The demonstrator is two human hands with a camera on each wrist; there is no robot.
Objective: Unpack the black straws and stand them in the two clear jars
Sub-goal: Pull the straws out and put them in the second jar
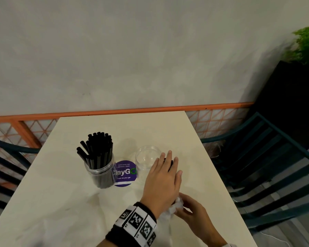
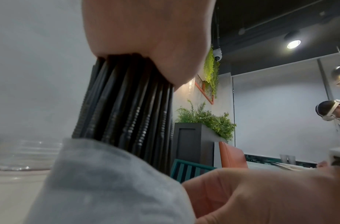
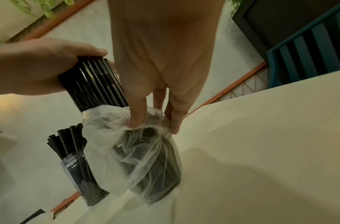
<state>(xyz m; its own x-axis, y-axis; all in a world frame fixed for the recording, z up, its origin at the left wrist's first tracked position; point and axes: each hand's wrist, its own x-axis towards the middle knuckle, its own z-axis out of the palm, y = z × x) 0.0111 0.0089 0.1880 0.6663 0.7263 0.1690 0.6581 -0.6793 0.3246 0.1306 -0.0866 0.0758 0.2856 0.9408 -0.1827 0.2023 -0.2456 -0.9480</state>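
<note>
Straws [image 3: 92,84], black and bundled, sit in my left hand [image 1: 161,184], which grips their upper part near the middle of the worktop [image 1: 78,211], just beside the empty clear jar [image 1: 147,157]. Their lower ends are inside a thin plastic bag [image 3: 146,159], and my right hand [image 1: 194,213] pinches the bag's gathered mouth against them at the near side. To the left stands the other clear jar [image 1: 101,173], filled with upright black straws. Between the two jars lies a round purple sticker [image 1: 125,172] on the worktop.
</note>
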